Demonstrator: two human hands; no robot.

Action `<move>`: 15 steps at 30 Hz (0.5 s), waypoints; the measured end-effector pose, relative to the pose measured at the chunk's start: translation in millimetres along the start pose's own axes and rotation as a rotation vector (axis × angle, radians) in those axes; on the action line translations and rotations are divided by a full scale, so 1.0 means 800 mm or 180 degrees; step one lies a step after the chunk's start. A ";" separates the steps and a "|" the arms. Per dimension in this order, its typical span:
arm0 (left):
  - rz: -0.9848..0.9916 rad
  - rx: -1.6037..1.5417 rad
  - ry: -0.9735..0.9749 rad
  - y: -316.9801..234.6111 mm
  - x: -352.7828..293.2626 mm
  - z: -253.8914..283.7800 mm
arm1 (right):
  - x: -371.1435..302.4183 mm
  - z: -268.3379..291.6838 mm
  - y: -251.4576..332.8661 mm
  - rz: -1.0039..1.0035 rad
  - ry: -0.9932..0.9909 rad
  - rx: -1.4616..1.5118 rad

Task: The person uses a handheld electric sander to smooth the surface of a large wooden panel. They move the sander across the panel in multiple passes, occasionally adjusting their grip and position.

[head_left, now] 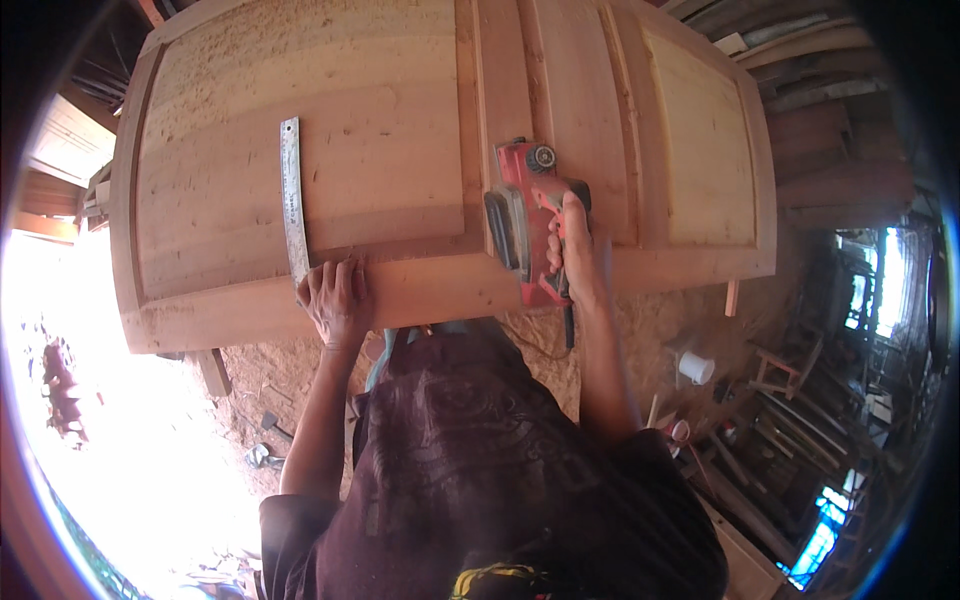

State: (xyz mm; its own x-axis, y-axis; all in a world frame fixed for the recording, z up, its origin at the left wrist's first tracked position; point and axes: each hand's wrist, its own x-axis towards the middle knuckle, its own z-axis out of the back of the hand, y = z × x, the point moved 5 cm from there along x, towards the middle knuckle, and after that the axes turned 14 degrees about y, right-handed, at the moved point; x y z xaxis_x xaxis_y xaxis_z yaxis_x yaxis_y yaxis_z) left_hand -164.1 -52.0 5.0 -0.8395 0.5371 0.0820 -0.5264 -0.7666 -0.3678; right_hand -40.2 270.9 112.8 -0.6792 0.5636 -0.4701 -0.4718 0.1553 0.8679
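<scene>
A large panelled wooden door [390, 170] lies across in front of me. My right hand [575, 245] is closed round the rear handle of a red electric planer [535, 225]. This tool rests on the door right of its middle, reaching to the near edge, with its dark knob pointing away from me. My left hand [338, 296] grips the door's near edge, fingers bent over the top. Beside those fingers a metal ruler [291, 190] lies flat on the left panel, its near end partly hidden by the hand. Whether the hand presses on it I cannot tell.
A wooden leg [213, 372] shows under the door's left end. On the dirt floor to the right are a white container [695, 368] and several timber pieces [800, 430]. Stacked boards [830, 130] stand beyond the door's right end. Glare washes out the left side.
</scene>
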 end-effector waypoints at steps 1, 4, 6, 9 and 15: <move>-0.0004 -0.0029 0.0019 0.000 0.000 -0.001 | 0.014 0.003 0.000 -0.0002 0.0053 -0.0051; -0.0030 -0.0036 -0.0001 -0.002 0.001 0.004 | 0.057 0.004 0.007 -0.0032 0.0143 -0.0062; 0.0032 -0.0063 0.0008 -0.001 0.001 0.002 | 0.084 -0.002 0.022 -0.0023 0.0187 -0.0074; 0.0027 -0.0097 0.0047 -0.004 0.004 0.007 | 0.121 -0.004 0.048 0.0069 0.0214 -0.0128; 0.0176 -0.0049 0.0184 -0.001 0.003 0.000 | 0.202 -0.014 0.097 0.0311 0.0309 -0.0059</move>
State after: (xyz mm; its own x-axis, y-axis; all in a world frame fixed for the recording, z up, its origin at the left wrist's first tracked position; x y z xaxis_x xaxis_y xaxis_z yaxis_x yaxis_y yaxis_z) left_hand -165.5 -49.9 5.8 -0.8579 0.5138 0.0078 -0.4769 -0.7903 -0.3847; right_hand -193.1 364.9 102.2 -0.7732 0.4941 -0.3976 -0.4104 0.0881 0.9076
